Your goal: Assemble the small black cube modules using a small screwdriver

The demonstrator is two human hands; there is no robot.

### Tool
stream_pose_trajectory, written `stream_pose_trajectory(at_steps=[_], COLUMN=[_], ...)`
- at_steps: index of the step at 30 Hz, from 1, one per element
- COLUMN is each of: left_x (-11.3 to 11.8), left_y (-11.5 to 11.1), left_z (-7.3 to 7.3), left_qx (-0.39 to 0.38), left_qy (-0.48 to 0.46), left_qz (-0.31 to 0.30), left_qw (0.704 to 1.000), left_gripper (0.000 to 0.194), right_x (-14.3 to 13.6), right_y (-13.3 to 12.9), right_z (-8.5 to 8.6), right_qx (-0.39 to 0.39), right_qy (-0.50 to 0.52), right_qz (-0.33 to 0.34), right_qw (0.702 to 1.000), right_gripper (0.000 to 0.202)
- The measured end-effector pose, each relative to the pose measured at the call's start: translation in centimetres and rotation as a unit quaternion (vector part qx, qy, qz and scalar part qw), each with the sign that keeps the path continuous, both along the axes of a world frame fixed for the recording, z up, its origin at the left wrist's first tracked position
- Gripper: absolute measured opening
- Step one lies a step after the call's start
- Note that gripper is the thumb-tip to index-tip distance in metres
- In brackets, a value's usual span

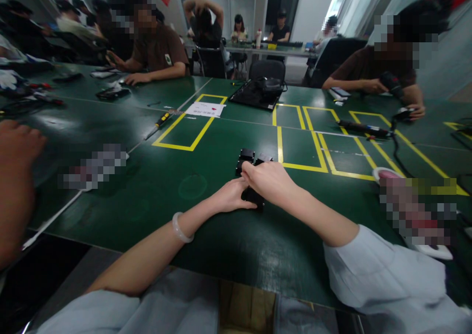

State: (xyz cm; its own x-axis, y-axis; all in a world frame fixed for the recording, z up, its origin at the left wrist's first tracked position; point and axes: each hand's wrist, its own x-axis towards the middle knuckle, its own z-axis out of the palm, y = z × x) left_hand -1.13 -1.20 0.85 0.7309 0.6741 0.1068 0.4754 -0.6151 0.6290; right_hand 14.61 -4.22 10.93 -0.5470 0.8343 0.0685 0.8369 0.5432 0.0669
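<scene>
We are holding a black part (254, 198) over the near side of the green table (295, 240), just in front of us. Our left hand (233, 195) is closing round it, the thumb lying along its near side and the fingers passing behind. Our right hand (272, 180) is curling above it, fingertips drawn together; whether they are pinching anything we cannot tell, since they are hiding the spot.

What could be going wrong is mostly a matter of grip. With the left thumb and fingers taking only part of the piece, a push from the right hand could be twisting it or making it slip out. The black blocks (247, 154) are lying just beyond our knuckles, so a forward swing of the right hand could be nudging them out of their places. Our own fingers are covering the working spot, and that could be letting a crooked fit or a dropped small piece go unseen.

As for direction, the part is pointing its open end toward us and to our right, coming out from under the right hand. Its long axis is probably running slantwise, from far left to near right, though the hands are covering too much for us to be sure.
</scene>
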Motion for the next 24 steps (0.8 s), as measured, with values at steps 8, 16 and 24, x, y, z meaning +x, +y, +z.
stream_pose_trajectory(at_steps=[8, 16, 24], left_x=[-0.01, -0.01, -0.06], left_y=[-0.09, -0.12, -0.19], left_z=[0.15, 0.26, 0.31], left_qx=[-0.006, 0.004, -0.001], left_qy=[-0.005, -0.006, -0.007], left_qz=[-0.004, -0.006, -0.007], left_qw=[1.000, 1.000, 1.000], left_gripper=[0.044, 0.047, 0.044], right_x=[0.28, 0.24, 0.22], right_y=[-0.24, -0.09, -0.08], right_z=[0.05, -0.38, -0.56], right_qx=[0.010, 0.000, -0.001], right_qy=[0.021, 0.042, 0.029], right_qz=[0.002, 0.009, -0.013], right_qw=[1.000, 0.999, 1.000], right_gripper=[0.023, 0.019, 0.022])
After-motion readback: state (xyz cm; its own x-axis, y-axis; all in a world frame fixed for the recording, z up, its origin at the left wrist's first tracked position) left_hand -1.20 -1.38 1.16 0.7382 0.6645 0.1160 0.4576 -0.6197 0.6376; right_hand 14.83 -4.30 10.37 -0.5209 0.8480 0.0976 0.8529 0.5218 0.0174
